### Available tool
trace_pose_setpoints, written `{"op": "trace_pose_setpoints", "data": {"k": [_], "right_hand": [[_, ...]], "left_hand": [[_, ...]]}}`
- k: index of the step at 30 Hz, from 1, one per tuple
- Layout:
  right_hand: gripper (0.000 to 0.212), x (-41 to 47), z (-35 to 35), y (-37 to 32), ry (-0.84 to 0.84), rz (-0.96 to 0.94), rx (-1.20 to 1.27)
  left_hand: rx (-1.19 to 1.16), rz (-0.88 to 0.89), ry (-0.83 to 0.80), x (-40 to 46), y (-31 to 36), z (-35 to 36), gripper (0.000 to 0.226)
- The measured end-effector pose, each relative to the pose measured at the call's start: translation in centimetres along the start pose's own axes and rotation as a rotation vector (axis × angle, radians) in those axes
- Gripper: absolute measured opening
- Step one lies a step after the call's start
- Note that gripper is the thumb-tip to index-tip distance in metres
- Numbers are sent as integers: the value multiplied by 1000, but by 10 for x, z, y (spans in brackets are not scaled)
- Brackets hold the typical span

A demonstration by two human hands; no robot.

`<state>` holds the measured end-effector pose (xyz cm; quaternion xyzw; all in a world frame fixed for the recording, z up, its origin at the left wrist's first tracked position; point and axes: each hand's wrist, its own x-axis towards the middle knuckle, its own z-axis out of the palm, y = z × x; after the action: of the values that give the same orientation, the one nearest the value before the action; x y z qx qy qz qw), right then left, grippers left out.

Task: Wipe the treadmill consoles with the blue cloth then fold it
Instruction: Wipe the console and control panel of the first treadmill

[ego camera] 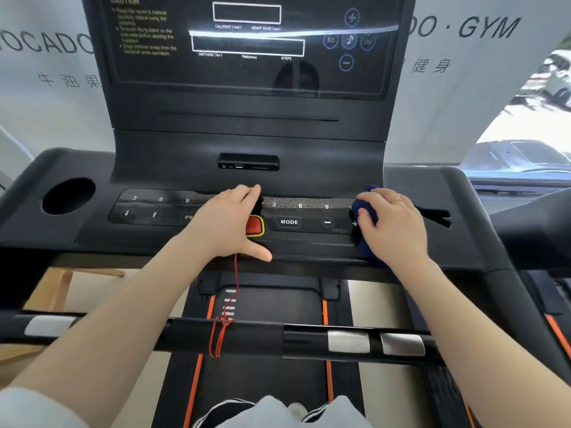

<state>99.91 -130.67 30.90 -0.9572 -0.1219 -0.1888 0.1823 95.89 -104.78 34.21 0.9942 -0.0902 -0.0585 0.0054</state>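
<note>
The black treadmill console (247,143) fills the view, with a dark display above and a button strip (290,222) below. My right hand (392,225) grips the bunched blue cloth (366,211) and holds it against the right end of the button strip, over the plus key. My left hand (230,223) rests flat with straight fingers on the middle of the strip, partly covering the red stop button (254,226).
A red safety cord (231,291) hangs from the stop button to the black handlebar (278,338) crossing in front of me. A round cup holder (68,196) sits at the console's left. The belt (265,335) with orange edges runs below.
</note>
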Motion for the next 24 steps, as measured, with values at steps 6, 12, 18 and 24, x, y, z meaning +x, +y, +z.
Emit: {"op": "trace_pose_setpoints", "data": {"k": [6,12,18,24], "right_hand": [[37,2,23,-68,-210,-465,90],[39,33,10,-12,-189,-143,102],[26,32,20,-36,-178,-205,105],[28,36,48,-117,-350,-445,256]], "left_hand": [[-8,-22,-3,1,2,-1,128],[-85,-20,8,-3,1,3,125],[-137,-12,43,-1,-7,11,127],[-292,45,22,1,-23,4,123]]}}
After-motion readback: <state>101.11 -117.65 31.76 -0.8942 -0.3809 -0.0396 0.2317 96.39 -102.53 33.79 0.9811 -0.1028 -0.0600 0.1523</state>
